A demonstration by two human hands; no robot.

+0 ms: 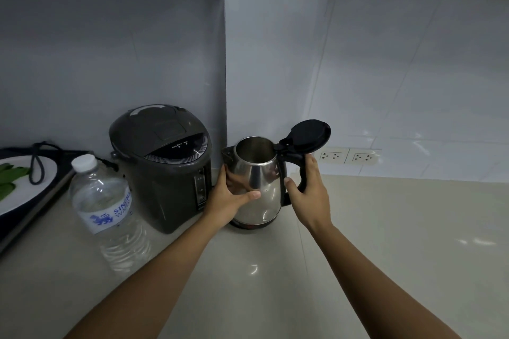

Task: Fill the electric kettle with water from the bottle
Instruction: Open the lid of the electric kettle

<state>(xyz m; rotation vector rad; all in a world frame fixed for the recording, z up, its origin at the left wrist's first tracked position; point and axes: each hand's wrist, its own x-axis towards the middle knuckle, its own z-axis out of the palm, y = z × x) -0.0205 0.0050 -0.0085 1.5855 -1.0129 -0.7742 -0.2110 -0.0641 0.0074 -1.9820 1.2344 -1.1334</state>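
Note:
A steel electric kettle (pixel 261 173) stands on its base on the pale counter, by the wall corner. Its black lid (pixel 309 133) is swung up and the inside looks empty. My left hand (pixel 230 197) wraps around the kettle's left side, thumb across the front. My right hand (pixel 308 192) grips the black handle (pixel 301 170) on the right. A clear plastic water bottle (pixel 106 209) with a white cap and blue label stands upright to the left, untouched, cap on.
A dark grey hot-water dispenser (pixel 165 165) stands between bottle and kettle, close to both. A white plate (pixel 19 187) with green leaves and a black cord lies at the far left. Two wall sockets (pixel 348 157) sit behind the kettle at right. Bare counter (pixel 385 242) extends right.

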